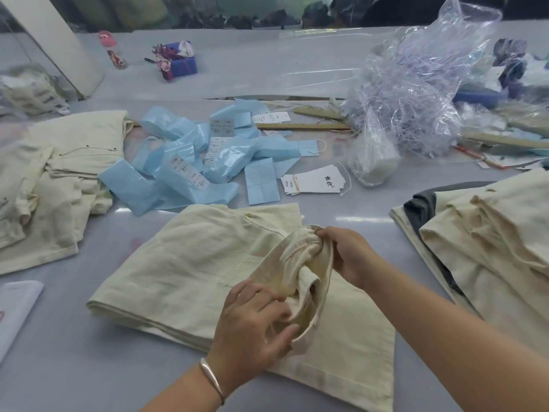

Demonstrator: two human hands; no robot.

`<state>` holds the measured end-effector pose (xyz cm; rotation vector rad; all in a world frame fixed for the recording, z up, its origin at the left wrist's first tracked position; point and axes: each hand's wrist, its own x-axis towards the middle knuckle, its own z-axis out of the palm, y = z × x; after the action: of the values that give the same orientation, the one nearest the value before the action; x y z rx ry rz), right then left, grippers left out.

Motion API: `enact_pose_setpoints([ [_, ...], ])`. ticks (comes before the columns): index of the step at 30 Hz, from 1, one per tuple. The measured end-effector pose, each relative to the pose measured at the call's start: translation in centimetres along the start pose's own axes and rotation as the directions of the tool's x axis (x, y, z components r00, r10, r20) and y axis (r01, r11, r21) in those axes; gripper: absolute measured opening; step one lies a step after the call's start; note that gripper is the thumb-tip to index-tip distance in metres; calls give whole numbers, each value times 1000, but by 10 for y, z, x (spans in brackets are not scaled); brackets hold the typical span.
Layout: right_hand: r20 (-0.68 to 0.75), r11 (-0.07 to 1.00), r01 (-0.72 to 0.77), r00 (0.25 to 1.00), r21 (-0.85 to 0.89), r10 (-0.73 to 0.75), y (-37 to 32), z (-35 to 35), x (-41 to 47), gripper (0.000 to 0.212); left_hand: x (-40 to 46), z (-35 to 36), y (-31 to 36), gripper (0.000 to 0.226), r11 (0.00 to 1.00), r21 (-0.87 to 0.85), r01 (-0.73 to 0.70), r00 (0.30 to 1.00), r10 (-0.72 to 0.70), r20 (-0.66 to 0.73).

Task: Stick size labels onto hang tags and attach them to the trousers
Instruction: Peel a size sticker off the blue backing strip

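Lying folded on the grey tabletop (74,367) just in front of the person, the cream trousers (190,272) have their elastic waistband (300,263) lifted and bunched between both hands; the right hand (347,254) pinches the far edge of the waistband with curled fingers, its grip grasping the gathered cloth; the left hand (252,325), a silver bangle (211,379) on its wrist, holds the near side of the waistband, thumb and fingers curled about the fabric. Beyond the trousers a stack of white hang tags (315,181) with strings lies near a heap of pale blue label backing strips (178,162), some still bearing size labels (221,127); to the right of the tags sits a small clear bag (372,159), and behind it a large crumpled plastic bag (416,84). More cream trousers lie in a rumpled pile (50,179) at the left and a folded stack (487,242) at the right; wooden rulers (303,126) rest behind the strips.
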<state>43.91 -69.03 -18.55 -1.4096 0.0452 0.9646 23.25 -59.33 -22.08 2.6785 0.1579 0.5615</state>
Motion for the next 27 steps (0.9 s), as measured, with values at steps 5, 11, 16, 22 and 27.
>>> enact_pose_setpoints([
  [5, 18, 904, 235, 969, -357, -245, 23, -8, -23, 11, 20, 8, 4, 13, 951, -72, 302, 934, -281, 219],
  [11, -158, 889, -21, 986, -457, -58, 98, -19, -79, 35, 9, 21, -6, 39, 739, -408, 537, 841, -505, 193],
  [16, 108, 240, 492, 578, -837, -809, 124, -17, -94, 32, 0, 27, -5, 31, 600, -556, 575, 808, -525, 268],
  [22, 268, 3, 306, 838, -952, -475, 111, 1, -85, 43, 5, 31, 2, 24, 529, -607, 593, 795, -501, 340],
  [27, 54, 271, 177, 912, -946, -407, 113, 14, -80, 46, 3, 33, 4, 13, 522, -606, 599, 799, -441, 410],
])
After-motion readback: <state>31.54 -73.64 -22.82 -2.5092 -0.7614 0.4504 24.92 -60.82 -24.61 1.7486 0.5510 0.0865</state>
